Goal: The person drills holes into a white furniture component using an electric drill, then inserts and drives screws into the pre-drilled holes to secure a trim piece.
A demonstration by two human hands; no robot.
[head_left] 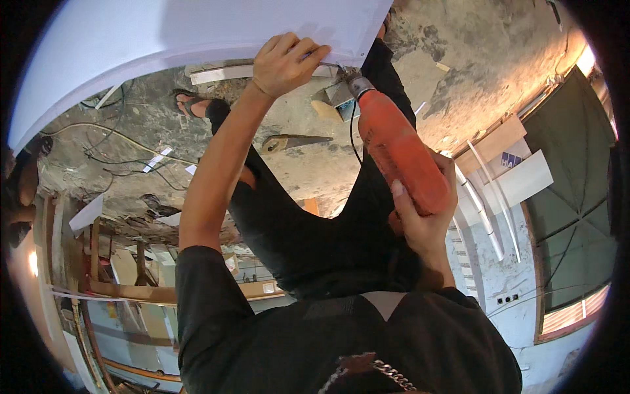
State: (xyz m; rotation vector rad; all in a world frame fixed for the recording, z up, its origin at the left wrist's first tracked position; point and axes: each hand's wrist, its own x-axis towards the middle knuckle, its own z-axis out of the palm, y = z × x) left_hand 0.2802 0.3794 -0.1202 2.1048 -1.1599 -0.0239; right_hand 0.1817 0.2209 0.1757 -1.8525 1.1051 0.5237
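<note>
A large white panel [262, 26] with a curved edge fills the top of the view. My left hand [287, 64] is closed at its lower edge, fingers curled over the rim and thumb pointing right; the gripped part is mostly hidden under the hand. In my right hand [426, 210] is an orange power drill [400, 148], gripped by its rear. Its metal chuck [359, 85] points up to the panel's edge, just right of my left fingers. Whether the tip touches the panel is too small to tell.
A handsaw [295, 141] lies on the stained floor [453, 85] between my legs. Black cables [111, 157] and white offcuts [157, 159] are scattered at left. White strips [482, 217] and boards lean at right. Another person's foot [190, 105] shows at left.
</note>
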